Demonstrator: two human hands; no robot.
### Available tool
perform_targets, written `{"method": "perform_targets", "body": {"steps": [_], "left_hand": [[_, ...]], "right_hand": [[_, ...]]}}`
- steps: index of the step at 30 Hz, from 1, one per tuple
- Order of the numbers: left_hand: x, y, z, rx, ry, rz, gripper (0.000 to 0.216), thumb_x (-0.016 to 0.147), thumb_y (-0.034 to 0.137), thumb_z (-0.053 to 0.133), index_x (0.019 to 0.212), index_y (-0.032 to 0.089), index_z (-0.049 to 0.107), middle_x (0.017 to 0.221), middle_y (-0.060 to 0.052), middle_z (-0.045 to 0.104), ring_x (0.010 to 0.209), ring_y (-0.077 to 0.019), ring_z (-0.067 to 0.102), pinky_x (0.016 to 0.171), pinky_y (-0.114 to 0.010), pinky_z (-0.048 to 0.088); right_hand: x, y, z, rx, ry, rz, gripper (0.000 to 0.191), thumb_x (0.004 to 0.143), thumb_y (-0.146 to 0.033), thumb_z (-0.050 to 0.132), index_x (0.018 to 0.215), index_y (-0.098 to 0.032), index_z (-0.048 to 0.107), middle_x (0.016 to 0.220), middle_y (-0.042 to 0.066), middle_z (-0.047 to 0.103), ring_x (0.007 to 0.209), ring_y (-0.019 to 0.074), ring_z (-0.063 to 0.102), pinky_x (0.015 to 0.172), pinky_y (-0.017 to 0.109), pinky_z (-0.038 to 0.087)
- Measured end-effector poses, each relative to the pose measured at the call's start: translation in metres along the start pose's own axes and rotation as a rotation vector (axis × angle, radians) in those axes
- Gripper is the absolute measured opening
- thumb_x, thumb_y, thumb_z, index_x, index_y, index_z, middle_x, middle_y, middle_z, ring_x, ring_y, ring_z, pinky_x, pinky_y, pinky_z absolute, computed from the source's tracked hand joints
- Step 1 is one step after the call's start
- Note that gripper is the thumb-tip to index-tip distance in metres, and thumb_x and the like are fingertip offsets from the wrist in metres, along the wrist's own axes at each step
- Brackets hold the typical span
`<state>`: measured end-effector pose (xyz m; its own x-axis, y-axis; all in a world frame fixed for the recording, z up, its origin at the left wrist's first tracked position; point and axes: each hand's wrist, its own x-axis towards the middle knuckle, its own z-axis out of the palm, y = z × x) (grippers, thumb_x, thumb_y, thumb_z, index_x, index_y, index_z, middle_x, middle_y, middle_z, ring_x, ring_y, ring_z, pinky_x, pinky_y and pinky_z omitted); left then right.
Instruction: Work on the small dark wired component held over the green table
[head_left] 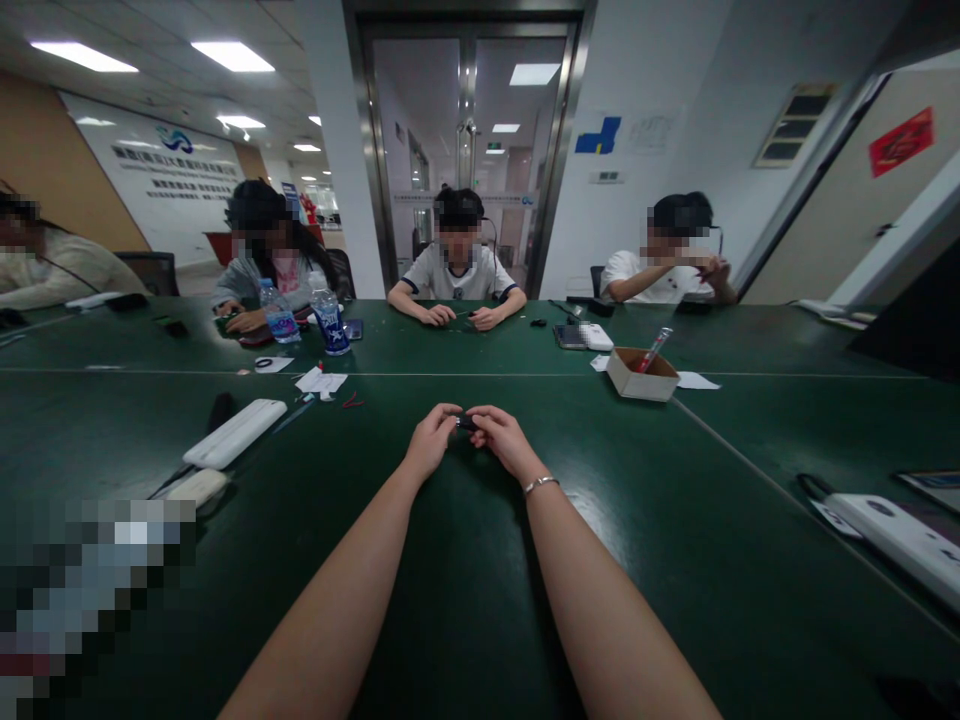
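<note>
Grips of left hand point(431, 442) and right hand point(506, 440) both pinch one small dark part point(466, 422) over the table point(675, 520), likely steadying it.

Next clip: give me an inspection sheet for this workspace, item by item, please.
Surface: dark green table, several tops joined, seams visible.
Job's things: small dark object, too small to identify.
Clutter: long white case; cardboard box holding a tube; two water bottles; paper scraps; white device at the right edge.
Hands: left hand and right hand both pinch the small dark object; bracelet on the right wrist.
Cables: nothing seen.
Surroundings: four seated people across and to the left; glass doors behind.
</note>
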<state>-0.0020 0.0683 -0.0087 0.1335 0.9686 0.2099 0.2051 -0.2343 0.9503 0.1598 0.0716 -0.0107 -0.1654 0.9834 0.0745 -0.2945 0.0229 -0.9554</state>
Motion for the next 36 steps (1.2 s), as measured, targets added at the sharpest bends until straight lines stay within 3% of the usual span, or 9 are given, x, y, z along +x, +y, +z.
{"method": "perform_targets", "body": {"steps": [30,36], "left_hand": [[-0.0012,0.0014,0.0007,0.004,-0.033,0.014,0.034,0.088,0.041,0.041,0.103,0.018,0.061,0.063,0.003,0.052,0.054,-0.0106,0.045,0.054,-0.023,0.036],[-0.0027,0.005,0.0012,-0.018,-0.023,-0.014,0.036,0.088,0.04,0.042,0.113,0.018,0.057,0.061,0.003,0.051,0.051,-0.0102,0.043,0.052,-0.023,0.035]], "right_hand": [[-0.0011,-0.0021,0.0014,0.005,0.003,0.01,0.028,0.064,-0.033,0.075,0.085,-0.017,0.067,0.063,0.0,0.062,0.053,0.0099,0.057,0.05,0.022,0.044],[-0.0003,-0.0011,0.0008,0.005,0.0,0.01,0.029,0.063,-0.034,0.075,0.085,-0.016,0.067,0.06,-0.001,0.061,0.051,0.0097,0.056,0.05,0.021,0.043]]}}
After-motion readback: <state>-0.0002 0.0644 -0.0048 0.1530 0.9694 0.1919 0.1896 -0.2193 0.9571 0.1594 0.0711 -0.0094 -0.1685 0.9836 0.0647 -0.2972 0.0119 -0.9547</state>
